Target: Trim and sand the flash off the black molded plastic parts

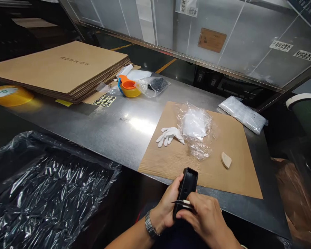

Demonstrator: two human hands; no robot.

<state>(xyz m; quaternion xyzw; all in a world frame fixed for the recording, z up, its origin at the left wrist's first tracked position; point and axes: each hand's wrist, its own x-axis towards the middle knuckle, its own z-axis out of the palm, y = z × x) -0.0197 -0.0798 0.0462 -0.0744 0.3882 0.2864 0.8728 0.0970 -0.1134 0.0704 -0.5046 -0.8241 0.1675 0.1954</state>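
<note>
My left hand (168,202), with a metal watch band at the wrist, is wrapped round a long black plastic case (188,183). The case is hollow, tilted upward, with its open side facing me. In the fingers of my right hand (206,211) is a slim craft knife (182,202), its thin dark pointed blade lying across the lower part of the case. The right thumb presses near the case's lower end. Both hands are just off the table's front edge, before a cardboard sheet (168,162).
On the cardboard lie a white glove (170,136), a clear plastic bag (195,124) with white contents and a beige wedge-shaped piece (226,160). Stacked cardboard (59,69), yellow tape (10,95) and orange and yellow cups (131,88) stand left. Black plastic sheeting (46,193) fills the lower left.
</note>
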